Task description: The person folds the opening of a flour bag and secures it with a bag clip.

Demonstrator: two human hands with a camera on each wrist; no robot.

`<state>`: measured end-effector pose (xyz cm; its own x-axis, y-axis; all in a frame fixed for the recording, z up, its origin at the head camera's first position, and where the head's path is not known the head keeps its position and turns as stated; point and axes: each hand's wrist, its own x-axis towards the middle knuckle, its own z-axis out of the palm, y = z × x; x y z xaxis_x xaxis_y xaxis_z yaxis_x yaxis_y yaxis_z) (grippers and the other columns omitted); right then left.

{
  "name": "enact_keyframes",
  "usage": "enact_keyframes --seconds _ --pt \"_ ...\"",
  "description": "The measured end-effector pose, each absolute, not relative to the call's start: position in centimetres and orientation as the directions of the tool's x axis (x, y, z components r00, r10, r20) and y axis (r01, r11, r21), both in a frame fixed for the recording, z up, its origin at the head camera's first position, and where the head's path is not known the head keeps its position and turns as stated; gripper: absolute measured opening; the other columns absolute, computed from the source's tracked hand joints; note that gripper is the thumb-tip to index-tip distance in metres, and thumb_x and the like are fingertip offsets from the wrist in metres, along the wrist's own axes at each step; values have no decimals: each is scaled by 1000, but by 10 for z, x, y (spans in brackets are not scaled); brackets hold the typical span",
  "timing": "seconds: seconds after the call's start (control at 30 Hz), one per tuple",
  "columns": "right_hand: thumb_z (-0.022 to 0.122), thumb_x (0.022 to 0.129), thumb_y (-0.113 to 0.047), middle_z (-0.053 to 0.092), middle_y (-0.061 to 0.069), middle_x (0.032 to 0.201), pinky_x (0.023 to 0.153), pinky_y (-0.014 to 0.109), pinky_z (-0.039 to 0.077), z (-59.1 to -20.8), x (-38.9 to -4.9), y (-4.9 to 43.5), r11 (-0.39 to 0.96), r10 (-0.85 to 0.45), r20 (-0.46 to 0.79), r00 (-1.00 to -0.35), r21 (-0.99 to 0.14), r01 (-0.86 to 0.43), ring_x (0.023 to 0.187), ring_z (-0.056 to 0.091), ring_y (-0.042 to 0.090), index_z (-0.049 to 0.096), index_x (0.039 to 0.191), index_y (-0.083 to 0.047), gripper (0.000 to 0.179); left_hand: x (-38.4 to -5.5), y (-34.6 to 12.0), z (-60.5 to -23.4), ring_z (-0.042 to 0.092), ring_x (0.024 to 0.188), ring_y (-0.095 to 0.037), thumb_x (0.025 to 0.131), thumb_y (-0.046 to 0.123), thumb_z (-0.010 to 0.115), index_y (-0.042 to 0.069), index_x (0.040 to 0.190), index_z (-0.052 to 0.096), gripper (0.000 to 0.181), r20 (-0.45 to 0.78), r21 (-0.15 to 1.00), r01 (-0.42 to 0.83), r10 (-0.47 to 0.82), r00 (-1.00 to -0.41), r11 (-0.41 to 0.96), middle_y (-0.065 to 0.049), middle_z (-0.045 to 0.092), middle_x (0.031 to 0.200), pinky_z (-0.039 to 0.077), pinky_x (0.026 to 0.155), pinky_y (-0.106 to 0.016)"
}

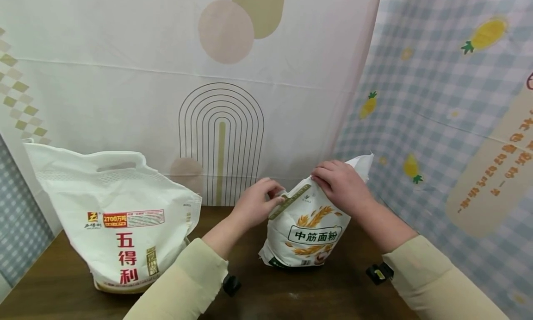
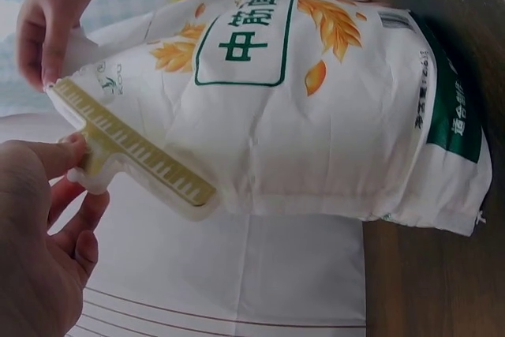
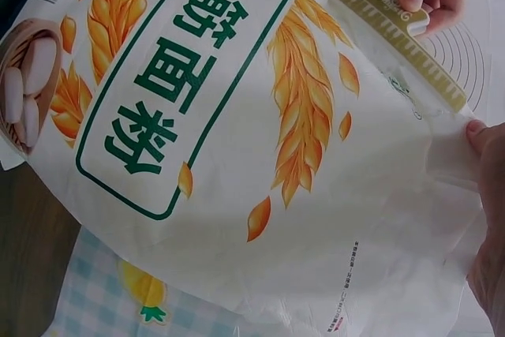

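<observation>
One white bag is standing on the table, right of the middle in the head view, its top leaning to the right. Green characters and orange wheat ears are showing on its front, and a gold strip with a projecting tab is running along part of its top edge. The left hand is pinching that tab between thumb and forefinger, its other fingers bending loosely below. The right hand is gripping the top edge just beside one end of the strip, its fingers bending over the edge; a white corner is sticking up behind it.

Pale sleeves are covering the forearms, and a black device is sitting at each wrist. Well to the left, a larger bag is standing on the same table, red characters running down its front and a handle slot showing near its top. Behind, a white cloth is hanging, bearing arches and rounded shapes; at the right, a checked cloth is hanging, pineapples dotting it.
</observation>
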<state>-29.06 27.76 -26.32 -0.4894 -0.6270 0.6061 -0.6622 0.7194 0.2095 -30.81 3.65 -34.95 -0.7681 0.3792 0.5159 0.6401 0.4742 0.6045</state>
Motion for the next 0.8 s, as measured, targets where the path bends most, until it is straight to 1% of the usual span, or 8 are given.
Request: enact_keyframes --seconds 0.23,0.5,0.63,0.73,0.8 --pt "71 92 -13 69 2 92 80 44 51 -264 -289 278 731 -610 619 -495 198 -653 87 63 25 72 96 -9 6 -305 44 -347 56 86 -8 93 29 71 21 107 69 16 514 596 625 359 -779 504 11 57 94 49 74 -29" --pt "72 92 -18 68 -1 87 79 43 50 -264 -287 277 771 -557 628 -543 147 -620 85 63 22 73 91 -12 6 -302 45 -347 56 85 -9 93 29 71 21 106 69 16 504 612 613 351 -789 500 10 57 94 49 73 -30" --pt "74 90 -23 68 -1 84 78 45 49 -264 -289 279 777 -562 645 -518 196 -598 83 64 23 73 88 -13 10 -303 44 -348 56 85 -9 93 29 71 21 107 70 16 496 620 608 353 -793 496 10 57 94 49 74 -30" --pt "76 88 -26 68 0 85 80 48 47 -263 -291 283 768 -583 652 -485 250 -589 85 64 25 73 89 -14 13 -304 43 -348 56 86 -9 93 29 71 20 107 70 17 495 624 609 355 -793 490 10 57 95 49 74 -30" --pt "76 87 -28 68 0 86 81 49 46 -262 -293 286 762 -594 648 -477 264 -591 86 64 26 73 90 -14 14 -304 42 -349 56 87 -9 93 28 71 20 107 70 17 496 626 610 356 -792 485 9 57 95 49 75 -30"
